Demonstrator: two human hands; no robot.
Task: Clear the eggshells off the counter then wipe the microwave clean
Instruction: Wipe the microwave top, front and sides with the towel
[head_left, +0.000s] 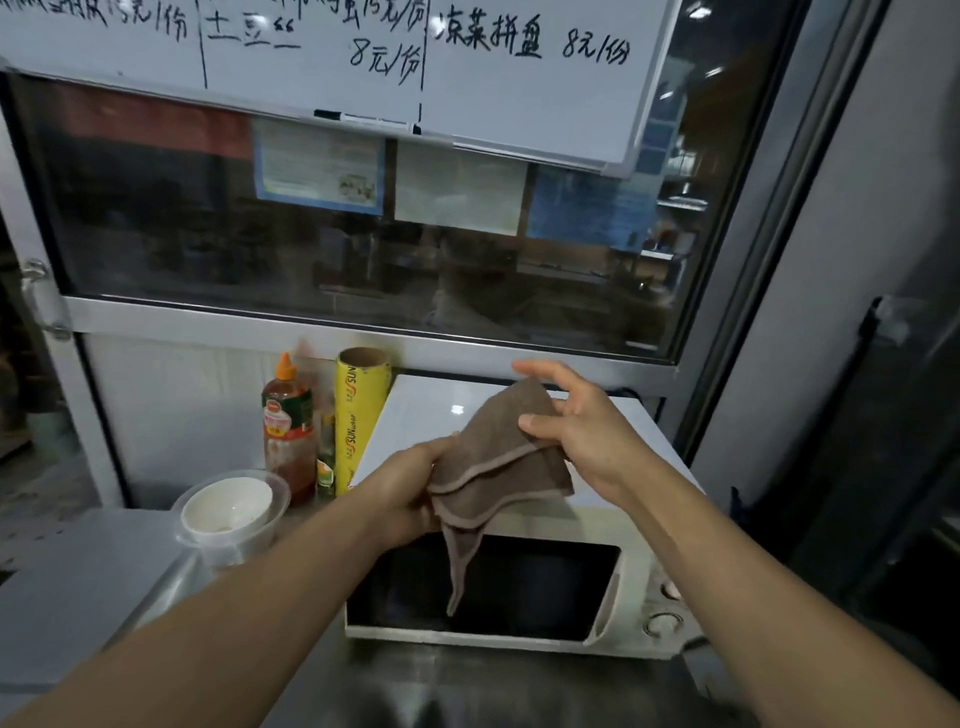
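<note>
No eggshells are visible on the counter (78, 587) at lower left, so I judge clearing complete. Wiping appears not yet begun. The microwave (519, 587) sits at lower centre, door closed. My left hand (402, 491) grips the brown cloth (498, 467) at its left edge, fingers curled round it. My right hand (576, 423) pinches the cloth's upper right corner, remaining fingers spread. The cloth hangs above the microwave top, one corner dangling before the door.
</note>
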